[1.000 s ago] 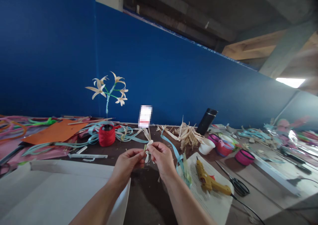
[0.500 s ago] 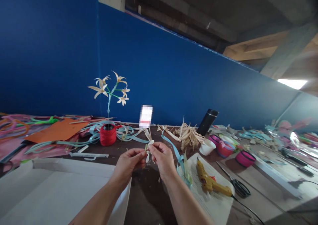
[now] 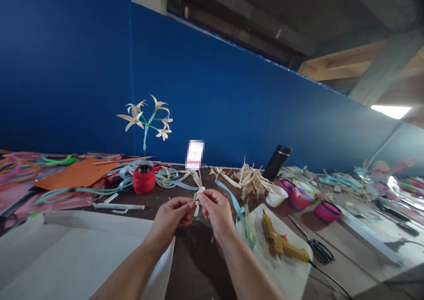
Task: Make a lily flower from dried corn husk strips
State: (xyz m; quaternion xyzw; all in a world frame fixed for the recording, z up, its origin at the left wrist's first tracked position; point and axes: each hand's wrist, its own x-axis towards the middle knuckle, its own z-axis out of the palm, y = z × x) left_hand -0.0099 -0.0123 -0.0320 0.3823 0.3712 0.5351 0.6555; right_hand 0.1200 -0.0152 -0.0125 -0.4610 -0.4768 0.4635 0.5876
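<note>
Blue wall panel behind dark brown table. I see L hand & R hand w/ thumb + index pinched on a small pale piece, mid-table, btwn the hands, just in front of dried strips. Glue gun on printed sheet to R, scissors beside; red spool & white tray L. Flower stem upright, back L.
</note>
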